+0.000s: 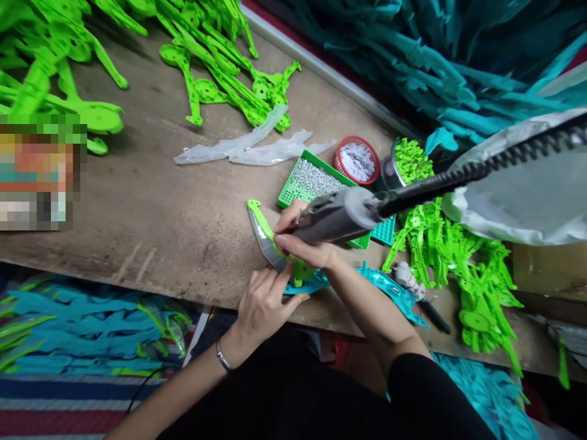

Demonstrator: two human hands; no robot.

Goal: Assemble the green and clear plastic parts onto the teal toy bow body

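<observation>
My right hand (302,241) is wrapped round a grey electric screwdriver (339,214), whose tip is hidden behind my fingers. Under it lies a plastic assembly of a bright green part (260,219), a clear blade-like piece (270,252) and a blue-green part (307,286). My left hand (266,299) grips this assembly at the table's near edge, thumb along the blue-green part and fingers on the green one. Right behind the screwdriver sits a green basket (287,194) of small metal screws.
Two translucent blade pieces (238,143) lie beyond my hands. A red basket (339,164) holds white strips. Green parts are heaped far left (41,55) and right (431,244). A coiled black cord (481,162) runs from the screwdriver; teal parts (77,324) are stacked below left.
</observation>
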